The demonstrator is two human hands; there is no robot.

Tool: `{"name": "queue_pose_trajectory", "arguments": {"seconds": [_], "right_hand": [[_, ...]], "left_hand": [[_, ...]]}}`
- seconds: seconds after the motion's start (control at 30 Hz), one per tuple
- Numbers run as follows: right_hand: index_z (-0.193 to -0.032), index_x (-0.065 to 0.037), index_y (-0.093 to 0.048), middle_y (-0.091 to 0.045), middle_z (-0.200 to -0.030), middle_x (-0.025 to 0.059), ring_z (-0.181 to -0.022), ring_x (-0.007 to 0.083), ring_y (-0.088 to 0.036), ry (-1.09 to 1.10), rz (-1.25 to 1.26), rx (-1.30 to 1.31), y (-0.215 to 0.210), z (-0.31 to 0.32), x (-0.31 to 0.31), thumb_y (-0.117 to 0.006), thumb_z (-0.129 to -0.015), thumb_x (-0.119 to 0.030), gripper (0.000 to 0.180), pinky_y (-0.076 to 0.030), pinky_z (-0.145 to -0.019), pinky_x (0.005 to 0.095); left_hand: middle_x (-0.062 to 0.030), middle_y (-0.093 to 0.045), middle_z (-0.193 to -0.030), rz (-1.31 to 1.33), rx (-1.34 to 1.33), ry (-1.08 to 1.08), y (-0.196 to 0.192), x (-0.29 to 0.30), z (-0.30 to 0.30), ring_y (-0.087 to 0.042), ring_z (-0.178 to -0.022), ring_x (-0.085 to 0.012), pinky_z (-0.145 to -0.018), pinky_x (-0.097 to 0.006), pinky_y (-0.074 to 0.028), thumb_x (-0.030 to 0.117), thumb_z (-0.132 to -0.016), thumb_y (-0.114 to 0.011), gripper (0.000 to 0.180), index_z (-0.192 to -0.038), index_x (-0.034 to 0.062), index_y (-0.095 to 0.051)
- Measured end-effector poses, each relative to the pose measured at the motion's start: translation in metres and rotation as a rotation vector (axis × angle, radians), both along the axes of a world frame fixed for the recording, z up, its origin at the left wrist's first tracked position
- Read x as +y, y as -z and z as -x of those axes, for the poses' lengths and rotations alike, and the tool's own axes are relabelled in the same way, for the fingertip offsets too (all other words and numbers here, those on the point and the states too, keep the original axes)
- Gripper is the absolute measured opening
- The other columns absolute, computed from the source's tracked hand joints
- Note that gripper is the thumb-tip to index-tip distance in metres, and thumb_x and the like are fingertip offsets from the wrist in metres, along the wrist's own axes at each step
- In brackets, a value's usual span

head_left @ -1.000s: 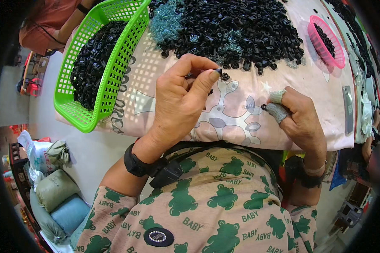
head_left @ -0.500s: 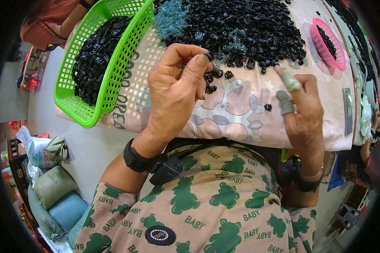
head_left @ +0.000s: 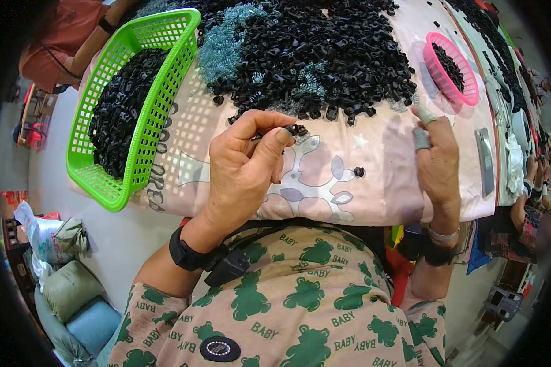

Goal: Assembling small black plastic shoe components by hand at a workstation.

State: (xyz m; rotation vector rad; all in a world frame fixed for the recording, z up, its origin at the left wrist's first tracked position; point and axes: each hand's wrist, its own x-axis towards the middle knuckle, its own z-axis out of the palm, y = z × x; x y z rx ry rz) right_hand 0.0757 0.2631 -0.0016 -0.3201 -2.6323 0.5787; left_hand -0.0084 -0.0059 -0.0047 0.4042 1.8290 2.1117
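Observation:
My left hand (head_left: 242,168) is closed, pinching a small black plastic part (head_left: 299,129) between thumb and forefinger; its fingers partly hide the part. My right hand (head_left: 439,159) hovers over the right side of the cloth, thumb and forefinger apart and wrapped in pale tape, with nothing visible between them. Beyond both hands lies a big heap of small black plastic parts (head_left: 330,55), with teal-clear springs (head_left: 226,49) mixed in along its left side. One loose black piece (head_left: 359,172) rests on the pink printed cloth (head_left: 373,205) between my hands.
A green plastic basket (head_left: 121,194) of black parts stands tilted at the left. At the far right is a pink basket (head_left: 471,98) with small dark pieces, near a flat grey metal strip (head_left: 485,160). Another person's arm (head_left: 92,52) shows at the upper left.
My right hand has moved slightly up and away from the loose piece, toward the pink basket's side. My left hand keeps its pinch. The whole view has shifted a little.

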Motion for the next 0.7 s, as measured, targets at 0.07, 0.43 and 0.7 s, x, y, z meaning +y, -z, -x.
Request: {"name": "queue_pose_trajectory", "arguments": {"seconds": [0.07, 0.43, 0.7], "right_hand": [[-0.109, -0.006, -0.063, -0.053, -0.092, 0.0153, -0.084, 0.0328, -0.056, 0.01, -0.071, -0.077, 0.003, 0.006, -0.011, -0.053, -0.08, 0.002, 0.031, -0.045, -0.072, 0.0389], [-0.103, 0.0, -0.065, -0.054, -0.089, 0.0135, -0.081, 0.0245, -0.056, 0.02, 0.115, 0.012, -0.004, 0.0, 0.009, -0.049, -0.081, 0.008, 0.029, -0.043, -0.074, 0.0287], [-0.099, 0.0, -0.066, -0.055, -0.089, 0.013, -0.081, 0.0242, -0.057, -0.137, 0.209, -0.011, -0.005, 0.0, -0.004, -0.05, -0.079, 0.009, 0.027, -0.044, -0.074, 0.0283]], "left_hand": [[-0.0021, -0.058, -0.067, 0.018, -0.003, 0.0, 0.001, 0.002, 0.0, -0.043, -0.048, -0.001, -0.044, -0.014, -0.034, 0.015, -0.094, -0.056, 0.022, -0.107, -0.0018, -0.058], [-0.0007, -0.058, -0.074, 0.052, -0.003, 0.061, -0.001, 0.001, -0.002, -0.046, -0.053, -0.0021, -0.047, -0.017, -0.037, 0.009, -0.093, -0.056, 0.016, -0.103, -0.0026, -0.058], [-0.0032, -0.06, -0.076, 0.033, -0.013, 0.072, 0.005, -0.001, -0.003, -0.047, -0.054, -0.0025, -0.047, -0.017, -0.038, 0.008, -0.092, -0.056, 0.016, -0.104, -0.0029, -0.057]]}}
